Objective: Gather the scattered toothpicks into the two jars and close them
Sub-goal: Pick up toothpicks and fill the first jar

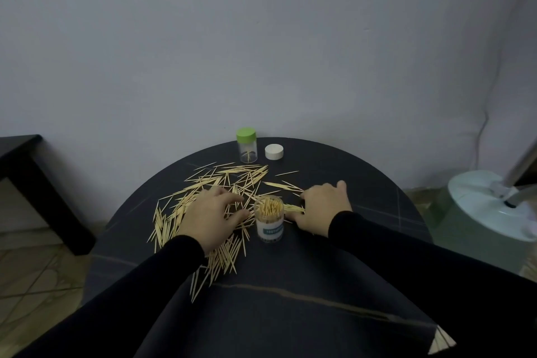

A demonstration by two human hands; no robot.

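**Both hands among loose toothpicks on a dark round table**

On the dark, faintly veined round table point(290, 285), thin pale wooden toothpicks point(223, 259) lie scattered, mostly left of centre. The left hand point(210, 218) rests on them, fingers loosely spread. Between the hands stands an open clear plastic jar point(268, 218), packed with upright toothpicks; its white label's teal band reads partly "TOOTH". The right hand point(322, 206) lies flat, touching a small bundle. Farther off stand a nearly empty green-lidded clear jar point(247, 145) and a loose white round lid point(274, 151). A white fan base point(488, 203) sits at right.
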